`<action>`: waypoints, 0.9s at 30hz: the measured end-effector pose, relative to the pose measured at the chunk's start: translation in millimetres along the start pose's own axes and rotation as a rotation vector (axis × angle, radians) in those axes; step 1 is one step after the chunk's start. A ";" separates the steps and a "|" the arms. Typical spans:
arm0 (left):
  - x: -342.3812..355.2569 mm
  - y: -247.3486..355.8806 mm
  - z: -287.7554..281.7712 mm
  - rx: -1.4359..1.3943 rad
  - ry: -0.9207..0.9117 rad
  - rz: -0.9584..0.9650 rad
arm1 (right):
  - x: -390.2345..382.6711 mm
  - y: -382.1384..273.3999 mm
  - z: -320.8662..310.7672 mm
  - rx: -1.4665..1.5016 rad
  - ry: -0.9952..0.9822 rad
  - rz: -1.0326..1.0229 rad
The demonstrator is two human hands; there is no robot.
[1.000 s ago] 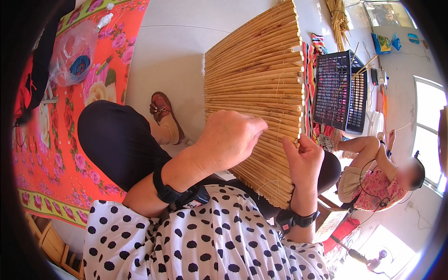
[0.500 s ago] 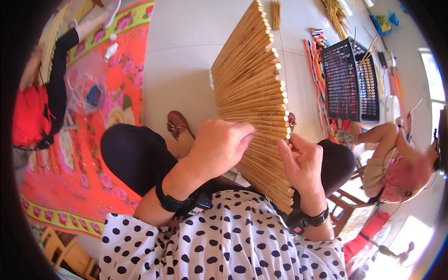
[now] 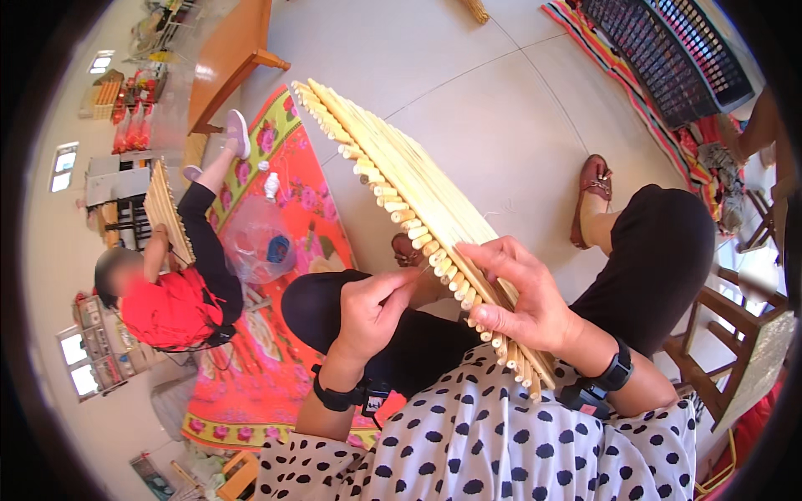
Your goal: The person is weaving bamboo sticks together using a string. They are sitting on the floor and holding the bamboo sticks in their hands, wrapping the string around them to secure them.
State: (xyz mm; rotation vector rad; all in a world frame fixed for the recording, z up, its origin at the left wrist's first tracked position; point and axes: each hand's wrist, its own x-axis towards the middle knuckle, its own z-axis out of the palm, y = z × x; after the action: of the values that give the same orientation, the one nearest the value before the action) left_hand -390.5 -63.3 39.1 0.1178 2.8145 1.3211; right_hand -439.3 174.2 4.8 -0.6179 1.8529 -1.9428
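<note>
Red floral mat (image 3: 251, 367) covers floor at left, w/ yellow-green border. On it, near its top edge: clear plastic bag (image 3: 259, 250) w/ blue item inside, small white bottle (image 3: 271, 185) just above. Another person (image 3: 171, 292) in red top sits at mat's left edge, legs stretched toward top, holding a reed panel (image 3: 163, 209). Wooden bench (image 3: 225, 58) beyond mat's top edge. Pale tile floor (image 3: 468, 100) fills centre. Black plastic crate (image 3: 668, 58) at top right, lying on striped cloth (image 3: 643, 117). Wooden chair (image 3: 727, 334) at right edge. Small wooden stool (image 3: 238, 474) at bottom left, off mat's lower edge. Windows (image 3: 75, 363) along left wall.
</note>
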 end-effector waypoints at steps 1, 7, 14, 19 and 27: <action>-0.3 1.6 -1.7 -0.017 -0.019 -0.043 | -0.3 2.3 0.2 0.012 0.004 -0.011; -2.1 15.7 -0.2 0.016 -0.038 -0.191 | -3.3 4.5 -3.8 0.142 -0.025 0.043; 4.3 10.0 -2.4 0.045 -0.042 -0.171 | -1.1 6.3 -3.4 0.251 0.040 0.049; 3.8 6.7 2.2 0.000 -0.049 -0.192 | -0.3 6.8 -4.9 0.306 0.028 0.056; 7.7 9.7 6.5 -0.017 -0.027 -0.218 | 1.0 6.7 -5.8 0.335 0.020 0.061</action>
State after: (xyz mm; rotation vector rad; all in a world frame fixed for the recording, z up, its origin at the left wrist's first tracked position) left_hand -397.2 -51.5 42.4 -0.1662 2.7001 1.2835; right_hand -443.5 178.1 -2.0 -0.4320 1.4879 -2.1566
